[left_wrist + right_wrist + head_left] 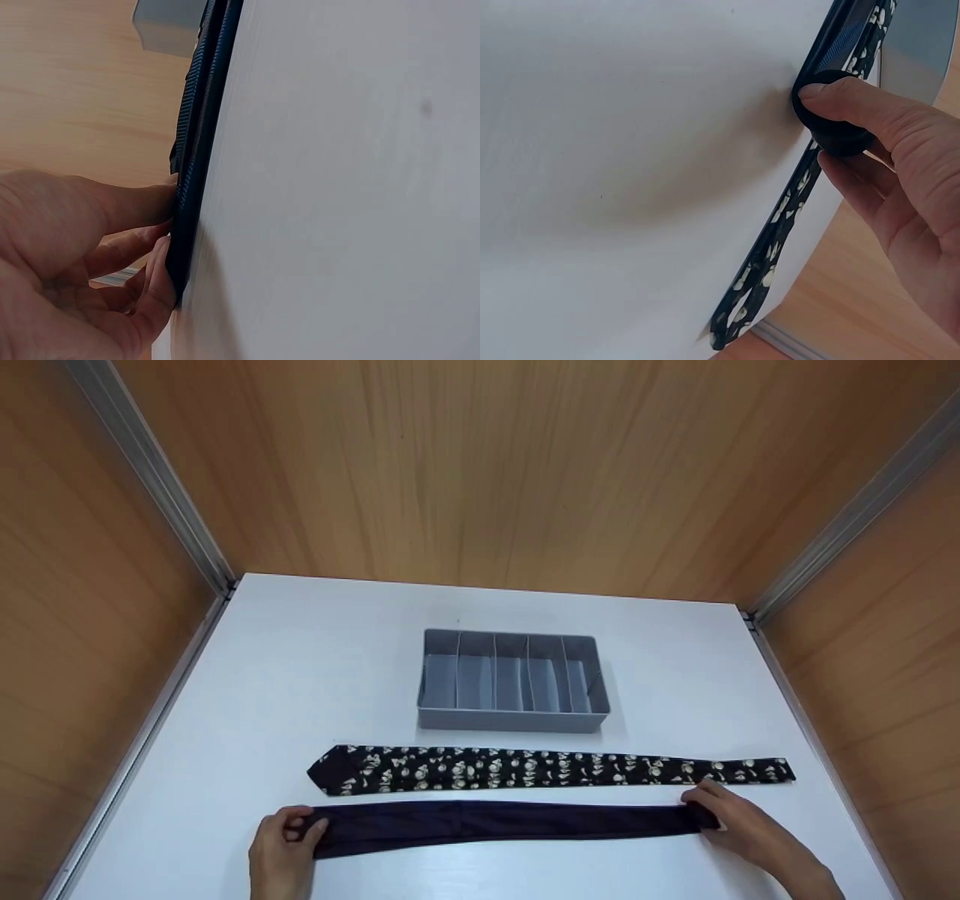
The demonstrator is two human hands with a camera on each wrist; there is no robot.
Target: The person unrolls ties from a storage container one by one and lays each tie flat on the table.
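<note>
A dark navy necktie (495,821) lies lengthwise near the front of the white table, its wide part to the left. My left hand (283,851) pinches that left end between thumb and fingers; the left wrist view shows the tie (196,142) edge-on. At the narrow end, my right hand (754,831) grips the fabric, which bends over in a loop (829,124) between thumb and fingers in the right wrist view. Just behind, a black necktie with pale floral-looking print (487,769) is stretched out parallel, its pointed wide end on the left.
Behind the ties stands a grey box (514,721) with several narrow compartments, separated by thin dividers. Wooden panels (480,472) rise at the back and both sides of the white table (330,660). Metal rails (157,472) run along the panel corners.
</note>
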